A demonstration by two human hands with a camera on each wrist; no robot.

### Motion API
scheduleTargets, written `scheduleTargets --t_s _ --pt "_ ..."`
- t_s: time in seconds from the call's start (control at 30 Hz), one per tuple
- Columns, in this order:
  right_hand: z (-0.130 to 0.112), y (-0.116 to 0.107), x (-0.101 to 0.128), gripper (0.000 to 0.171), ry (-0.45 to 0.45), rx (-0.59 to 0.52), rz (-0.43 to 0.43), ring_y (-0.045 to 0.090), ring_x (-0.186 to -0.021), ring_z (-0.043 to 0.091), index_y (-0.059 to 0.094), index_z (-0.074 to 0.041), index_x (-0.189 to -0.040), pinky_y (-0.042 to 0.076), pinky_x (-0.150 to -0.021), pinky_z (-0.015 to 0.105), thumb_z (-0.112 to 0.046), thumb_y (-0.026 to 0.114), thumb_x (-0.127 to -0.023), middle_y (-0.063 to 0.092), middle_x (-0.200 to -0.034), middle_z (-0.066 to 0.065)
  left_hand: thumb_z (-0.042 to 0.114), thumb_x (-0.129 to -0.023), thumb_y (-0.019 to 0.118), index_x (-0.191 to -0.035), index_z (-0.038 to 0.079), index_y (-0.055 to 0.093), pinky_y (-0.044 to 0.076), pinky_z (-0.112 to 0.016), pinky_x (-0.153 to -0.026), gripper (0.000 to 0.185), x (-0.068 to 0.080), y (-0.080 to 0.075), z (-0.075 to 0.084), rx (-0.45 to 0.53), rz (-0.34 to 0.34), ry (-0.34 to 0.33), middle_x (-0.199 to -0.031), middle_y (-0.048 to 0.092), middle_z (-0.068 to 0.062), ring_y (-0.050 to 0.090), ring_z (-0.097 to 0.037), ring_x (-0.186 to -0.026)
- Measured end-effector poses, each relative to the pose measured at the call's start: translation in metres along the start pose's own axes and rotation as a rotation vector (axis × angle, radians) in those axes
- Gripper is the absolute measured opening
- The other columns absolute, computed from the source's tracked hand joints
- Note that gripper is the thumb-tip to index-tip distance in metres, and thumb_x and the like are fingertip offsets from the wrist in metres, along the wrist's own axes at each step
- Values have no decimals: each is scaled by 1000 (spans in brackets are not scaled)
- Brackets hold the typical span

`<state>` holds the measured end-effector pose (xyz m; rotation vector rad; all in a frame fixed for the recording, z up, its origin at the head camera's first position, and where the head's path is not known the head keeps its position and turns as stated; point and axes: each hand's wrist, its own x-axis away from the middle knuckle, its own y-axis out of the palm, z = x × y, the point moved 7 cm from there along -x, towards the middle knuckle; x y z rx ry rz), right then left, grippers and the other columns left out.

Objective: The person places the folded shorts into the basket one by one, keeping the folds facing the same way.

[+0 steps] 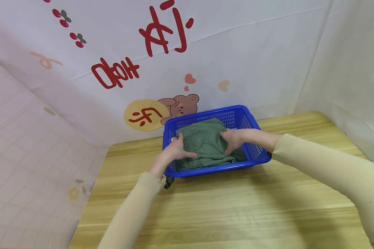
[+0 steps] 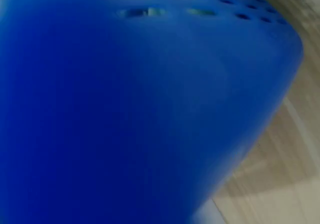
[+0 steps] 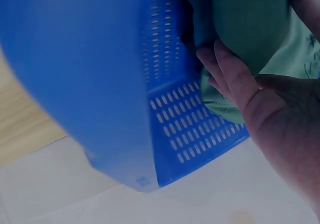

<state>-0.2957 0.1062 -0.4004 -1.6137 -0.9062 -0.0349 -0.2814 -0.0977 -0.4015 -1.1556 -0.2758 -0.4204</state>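
Note:
A folded green garment [image 1: 205, 140] with a gathered, elastic-looking band lies inside a blue plastic basket [image 1: 218, 168]. At the garment's left edge is my left hand [image 1: 174, 149], its thumb on top of the cloth and some of its fingers hidden. My right hand [image 1: 235, 139] holds the opposite side. Seen from the right wrist, that hand [image 3: 265, 97] has its fingers along the side of the green cloth [image 3: 250, 24], beside the slotted basket wall [image 3: 195, 126]. The left wrist view is mostly filled by the basket's outer wall [image 2: 150, 84]; the left hand is not seen there.
The basket stands near the back edge of a wood-grain table [image 1: 224, 207]. Right behind it hangs a white sheet [image 1: 252, 62] printed with red characters and a bear. Pale sheeting also covers both sides.

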Motion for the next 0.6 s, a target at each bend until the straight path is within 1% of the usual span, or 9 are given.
scheduleTargets --t_s 0.13,0.23,0.3,0.37,0.4,0.43,0.5,0.6 --pt "1 1 -1 98 13 23 4 40 -152 50 20 15 -160 41 -124 55 -33 74 -95 28 -163 43 50 -93 78 -169 3 -2 31 -55 -130 120 1 1 1 -7 22 -3 -174 12 -31 22 -43 -163" --pt "3 1 2 98 36 28 23 44 -149 50 18 13 -162 43 -122 56 -35 74 -96 26 -164 41 50 -93 78 -169 5 -3 34 -55 -129 120 3 -1 0 3 62 -3 -175 11 -30 25 -44 -162" --pt "5 -1 6 98 44 33 57 47 -147 50 19 11 -163 45 -120 56 -37 73 -97 27 -164 40 50 -93 78 -169 5 -2 38 -55 -126 119 5 -3 -1 6 108 4 -175 8 -30 30 -46 -159" --pt "7 -3 12 95 40 36 114 50 -144 50 22 10 -163 46 -118 57 -40 71 -98 30 -164 38 51 -93 77 -169 5 1 43 -55 -122 117 9 -6 -1 -4 165 23 -175 5 -31 38 -47 -155" --pt "8 -4 16 94 36 38 152 52 -143 49 24 9 -163 46 -118 58 -43 70 -99 31 -164 37 51 -94 77 -170 6 3 43 -56 -122 115 11 -7 -1 -13 193 36 -175 4 -31 38 -48 -155" --pt "10 -6 20 93 34 43 192 51 -143 50 25 8 -163 46 -117 60 -45 68 -100 32 -165 36 51 -94 76 -170 6 5 42 -56 -123 113 13 -8 -1 -23 219 53 -175 3 -31 36 -48 -155" --pt "13 -9 30 91 23 58 284 48 -145 54 29 6 -162 45 -117 64 -49 66 -101 34 -165 35 51 -96 74 -170 7 9 38 -58 -126 108 18 -11 -1 -33 266 96 -175 2 -30 27 -49 -159" --pt "17 -12 47 89 11 63 405 41 -149 57 32 3 -163 41 -118 68 -54 63 -101 33 -166 33 53 -99 69 -170 9 11 24 -60 -132 102 28 -14 -5 -33 315 160 -176 1 -28 4 -47 -165"
